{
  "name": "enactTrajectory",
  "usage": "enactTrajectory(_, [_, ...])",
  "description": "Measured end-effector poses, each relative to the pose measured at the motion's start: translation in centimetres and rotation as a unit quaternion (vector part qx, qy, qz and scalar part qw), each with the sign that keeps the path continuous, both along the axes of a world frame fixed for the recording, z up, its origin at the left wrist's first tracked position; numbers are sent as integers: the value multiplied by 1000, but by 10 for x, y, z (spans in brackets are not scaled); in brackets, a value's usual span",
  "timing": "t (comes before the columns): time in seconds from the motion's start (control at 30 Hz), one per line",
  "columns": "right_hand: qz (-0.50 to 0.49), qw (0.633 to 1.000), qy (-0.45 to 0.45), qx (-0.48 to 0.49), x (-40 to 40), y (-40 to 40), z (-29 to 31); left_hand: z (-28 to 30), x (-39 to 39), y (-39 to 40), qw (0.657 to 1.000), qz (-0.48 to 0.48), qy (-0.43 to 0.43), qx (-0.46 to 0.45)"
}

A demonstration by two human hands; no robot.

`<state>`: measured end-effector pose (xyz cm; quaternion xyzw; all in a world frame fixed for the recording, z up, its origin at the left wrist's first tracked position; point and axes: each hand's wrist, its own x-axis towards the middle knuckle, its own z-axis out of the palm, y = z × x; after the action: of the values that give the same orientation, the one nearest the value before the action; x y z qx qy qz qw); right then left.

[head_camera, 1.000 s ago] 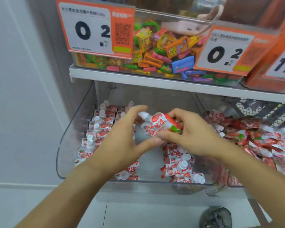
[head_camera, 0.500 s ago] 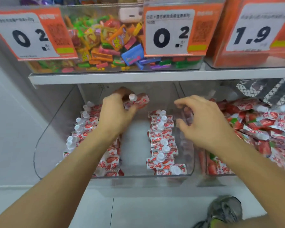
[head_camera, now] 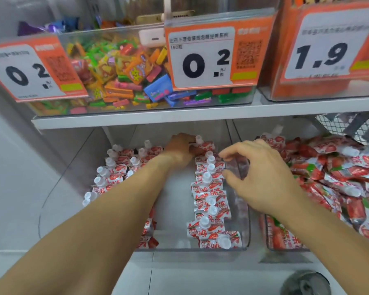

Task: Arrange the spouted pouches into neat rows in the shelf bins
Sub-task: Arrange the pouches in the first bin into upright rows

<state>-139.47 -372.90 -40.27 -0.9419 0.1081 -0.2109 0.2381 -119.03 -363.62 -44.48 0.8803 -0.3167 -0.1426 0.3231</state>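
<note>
Fingers of my left hand pinch a spouted pouch above the row; right hand hovers, fingers spread. Next: seat it squarely.

both forearms are bare from the bottom edge of the view up to the wrists, with no sleeve, watch or band showing. the left hand and the right hand wear no gloves and no rings. a grey shoe with a rounded toe shows at the bottom right.
</note>
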Motion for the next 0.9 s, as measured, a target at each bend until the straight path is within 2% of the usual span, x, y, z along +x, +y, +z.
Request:
enactTrajectory(0.17, [-8, 1000, -6, 0, 3, 1, 0, 0, -4, 1, 999, -15, 18, 24])
enactTrajectory(0.23, [-13, 1000, -7, -3, 2, 1, 1, -5, -9, 3, 999, 26, 19, -19])
enactTrajectory(0.3, [-45, 999, -29, -6, -1, 3, -1, -9, -13, 7, 991, 108, 28, -70])
enactTrajectory(0.4, [-99, 995, -31, 4, -4, 5, -3, -8, -27, 8, 957, 106, 225, -147])
enactTrajectory(0.43, [-101, 994, -21, 22, -5, 5, -4, -6, -30, 8, 944, 115, 260, -166])
enactTrajectory(0.47, [-99, 994, -13, 45, -6, 5, -5, -3, -32, 6, 946, 125, 252, -162])
enactTrajectory(0.57, [-98, 991, -18, 88, -6, 6, -7, 3, -33, -2, 974, 147, 150, -88])
enactTrajectory(0.63, [-108, 989, -32, 100, -4, 9, -9, 6, -33, -11, 981, 133, 127, -57])
enactTrajectory(0.77, [-121, 987, -30, 103, 0, 12, -11, 7, -33, -22, 981, 148, 125, -27])
enactTrajectory(0.9, [-119, 986, -27, 114, -1, 12, -10, 10, -32, -24, 968, 174, 182, -26])
